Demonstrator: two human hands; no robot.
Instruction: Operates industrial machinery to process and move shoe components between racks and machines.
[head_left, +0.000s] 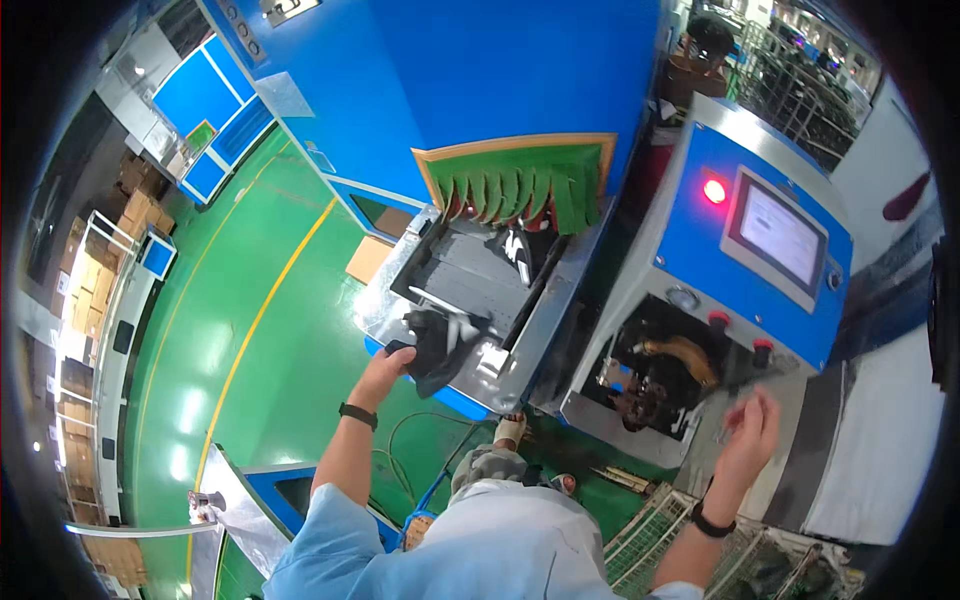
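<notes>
My left hand [385,374] is closed on the near end of a black shoe [432,350] with white markings, slightly smeared by motion. The shoe is over the near end of a dark conveyor belt [465,262]. Farther along, another black-and-white shoe [518,256] lies on the belt by a green strip curtain [530,195]. Off to the right, my right hand [752,432] is raised beside the control machine [690,260], fingers loosely bent and apart, with nothing visible in them. Its outline is a little blurred.
A large blue machine [500,70] rises behind the belt. The control machine carries a screen [778,232], a lit red lamp [714,191] and a dark recess with brownish parts. A wire rack [640,535] stands low right; a metal-topped stand [240,500] is low left. Another person [700,60] is far right.
</notes>
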